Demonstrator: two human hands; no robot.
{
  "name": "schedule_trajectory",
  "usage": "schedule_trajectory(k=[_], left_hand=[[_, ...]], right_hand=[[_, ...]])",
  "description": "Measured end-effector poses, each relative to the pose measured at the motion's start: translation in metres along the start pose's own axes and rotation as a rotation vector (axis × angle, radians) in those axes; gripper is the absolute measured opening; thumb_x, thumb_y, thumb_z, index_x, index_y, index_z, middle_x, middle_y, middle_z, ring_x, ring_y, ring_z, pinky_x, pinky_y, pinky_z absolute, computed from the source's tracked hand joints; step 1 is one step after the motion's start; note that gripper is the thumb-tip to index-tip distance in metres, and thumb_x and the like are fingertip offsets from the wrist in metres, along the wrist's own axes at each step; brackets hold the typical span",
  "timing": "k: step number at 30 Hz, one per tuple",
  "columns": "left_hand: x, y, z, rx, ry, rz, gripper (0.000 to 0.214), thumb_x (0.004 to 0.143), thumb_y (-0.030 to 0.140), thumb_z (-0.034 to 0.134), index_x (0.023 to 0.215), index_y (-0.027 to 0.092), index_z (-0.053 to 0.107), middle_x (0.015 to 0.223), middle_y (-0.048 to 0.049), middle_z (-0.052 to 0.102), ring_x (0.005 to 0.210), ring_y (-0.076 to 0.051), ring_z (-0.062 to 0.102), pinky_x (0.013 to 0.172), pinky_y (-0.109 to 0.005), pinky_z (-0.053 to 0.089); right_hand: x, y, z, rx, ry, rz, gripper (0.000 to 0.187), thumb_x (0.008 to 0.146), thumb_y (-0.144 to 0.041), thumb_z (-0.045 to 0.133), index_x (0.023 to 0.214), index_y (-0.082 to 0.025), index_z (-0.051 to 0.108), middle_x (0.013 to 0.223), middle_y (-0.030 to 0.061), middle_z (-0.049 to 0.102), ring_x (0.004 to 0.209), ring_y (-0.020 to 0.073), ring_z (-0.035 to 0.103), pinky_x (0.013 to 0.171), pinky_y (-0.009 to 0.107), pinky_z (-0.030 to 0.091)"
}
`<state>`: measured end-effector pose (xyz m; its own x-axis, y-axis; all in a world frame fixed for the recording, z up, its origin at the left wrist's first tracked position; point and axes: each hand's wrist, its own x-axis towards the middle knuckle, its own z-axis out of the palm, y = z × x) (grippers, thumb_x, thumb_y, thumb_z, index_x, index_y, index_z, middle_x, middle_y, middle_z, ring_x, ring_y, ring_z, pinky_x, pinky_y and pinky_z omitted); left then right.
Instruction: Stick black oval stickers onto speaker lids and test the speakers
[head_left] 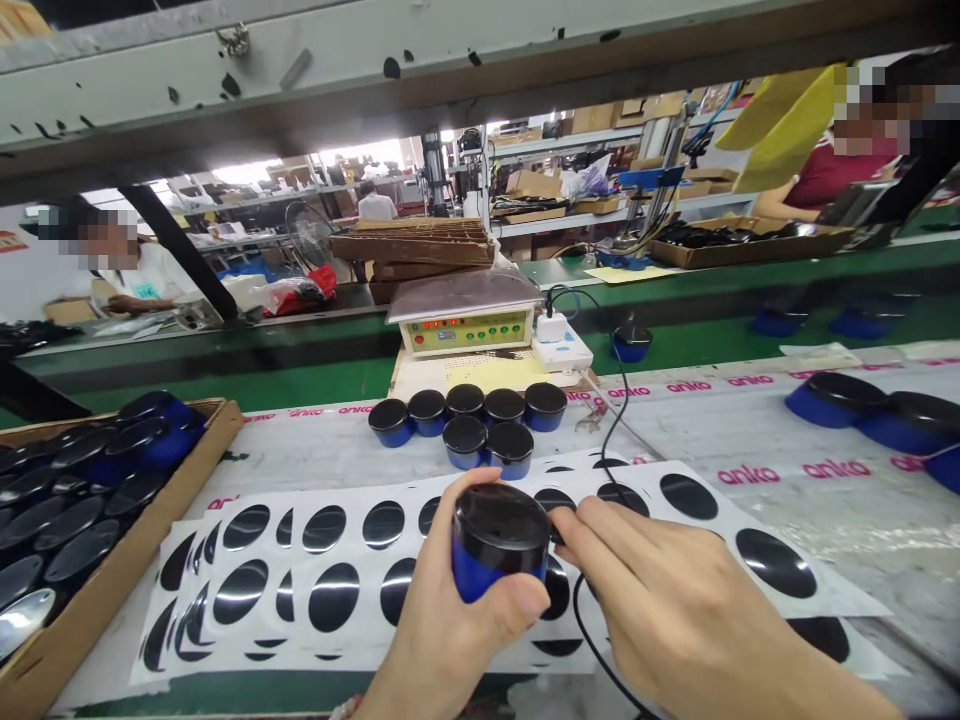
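My left hand (457, 610) is wrapped round a round blue device with a glossy black top (501, 545), held tilted above the sheets. At its right side, the fingers of my right hand (645, 570) are pinched together on what looks like the end of a thin black cable (581, 600); the tip itself is hidden. White sheets of round black stickers (334, 598) lie in overlapping layers under both hands. Just beyond stand several more blue devices with black tops (465, 440), grouped together.
A cardboard box (217, 440) of similar devices is at left; more devices (836, 400) stand at right. Behind are a control box (465, 325) with lit red digits and a white power strip (562, 350). A metal beam (337, 90) crosses overhead. Other people sit across the bench.
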<state>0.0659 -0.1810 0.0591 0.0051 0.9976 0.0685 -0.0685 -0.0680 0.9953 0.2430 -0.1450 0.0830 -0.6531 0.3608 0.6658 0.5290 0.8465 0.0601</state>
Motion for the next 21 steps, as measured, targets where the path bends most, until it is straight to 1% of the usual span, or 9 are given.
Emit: schedule_trajectory(k=[2,5,7,8,11,13,15,18,21], left_hand=[[0.0,0.001,-0.006,0.195,-0.026,0.055,0.076,0.069,0.062,0.069,0.132,0.027,0.042,0.115,-0.0087,0.058,0.097,-0.025,0.061,0.086,-0.036,0.052],[0.0,0.005,-0.01,0.661,0.008,0.311,0.077,0.073,0.057,0.068,0.139,0.032,0.036,0.124,-0.0111,0.045,0.111,-0.029,0.055,0.092,-0.041,0.052],[-0.001,0.006,-0.007,0.898,0.063,0.542,0.073,0.08,0.052,0.064,0.143,0.031,0.032,0.122,-0.0116,0.041,0.113,-0.027,0.052,0.096,-0.041,0.051],[-0.002,0.006,-0.004,0.961,0.093,0.654,0.067,0.083,0.047,0.061,0.142,0.03,0.033,0.12,-0.0112,0.041,0.115,-0.026,0.051,0.097,-0.04,0.051],[-0.003,0.005,0.009,1.015,0.192,0.914,0.042,0.089,0.023,0.058,0.129,0.027,0.046,0.112,-0.0081,0.04,0.123,-0.025,0.046,0.102,-0.04,0.049],[-0.003,0.006,0.016,1.029,0.214,0.989,0.032,0.087,0.011,0.057,0.116,0.024,0.053,0.105,-0.0061,0.038,0.126,-0.027,0.044,0.102,-0.042,0.05],[-0.001,0.009,0.019,1.063,0.187,1.027,0.028,0.085,0.005,0.052,0.107,0.022,0.056,0.101,-0.0056,0.037,0.126,-0.027,0.044,0.102,-0.042,0.05],[0.005,0.017,0.016,1.144,0.073,1.047,0.028,0.083,0.003,0.048,0.104,0.02,0.058,0.095,-0.0053,0.041,0.116,-0.024,0.053,0.102,-0.042,0.05],[0.011,0.021,0.009,1.14,-0.01,1.015,0.031,0.081,0.004,0.052,0.105,0.022,0.059,0.094,-0.0054,0.046,0.109,-0.024,0.058,0.099,-0.042,0.051]], right_hand=[[-0.004,0.001,0.003,0.147,-0.06,0.099,0.028,0.08,0.002,0.035,0.089,-0.015,0.055,0.071,0.0048,0.054,0.058,0.0168,0.051,0.047,0.028,0.038],[-0.012,0.004,0.009,0.341,-0.121,0.227,0.021,0.089,-0.006,0.036,0.091,-0.018,0.053,0.073,0.003,0.054,0.058,0.0144,0.052,0.05,0.026,0.042],[-0.018,0.006,0.012,0.367,-0.075,0.24,0.019,0.091,-0.007,0.036,0.093,-0.019,0.052,0.073,0.0027,0.054,0.06,0.0141,0.054,0.05,0.025,0.043],[-0.021,0.006,0.013,0.349,-0.028,0.24,0.019,0.092,-0.007,0.037,0.096,-0.018,0.052,0.075,0.0037,0.056,0.063,0.0148,0.056,0.052,0.025,0.045],[-0.03,0.004,0.015,0.27,0.101,0.226,0.025,0.091,-0.007,0.038,0.11,-0.018,0.051,0.087,0.0083,0.062,0.077,0.0177,0.063,0.06,0.026,0.05],[-0.036,0.003,0.016,0.221,0.127,0.214,0.028,0.092,-0.008,0.038,0.114,-0.018,0.051,0.09,0.0094,0.064,0.081,0.0189,0.064,0.062,0.026,0.052],[-0.042,0.004,0.018,0.172,0.145,0.199,0.026,0.093,-0.012,0.04,0.116,-0.017,0.052,0.091,0.0102,0.066,0.08,0.0194,0.066,0.064,0.027,0.053],[-0.047,0.008,0.02,0.106,0.193,0.187,0.022,0.094,-0.015,0.043,0.113,-0.015,0.055,0.09,0.0107,0.068,0.078,0.0194,0.067,0.065,0.027,0.054],[-0.043,0.015,0.018,0.11,0.198,0.165,0.021,0.092,-0.011,0.045,0.107,-0.016,0.058,0.085,0.0087,0.069,0.073,0.0188,0.067,0.06,0.027,0.053]])
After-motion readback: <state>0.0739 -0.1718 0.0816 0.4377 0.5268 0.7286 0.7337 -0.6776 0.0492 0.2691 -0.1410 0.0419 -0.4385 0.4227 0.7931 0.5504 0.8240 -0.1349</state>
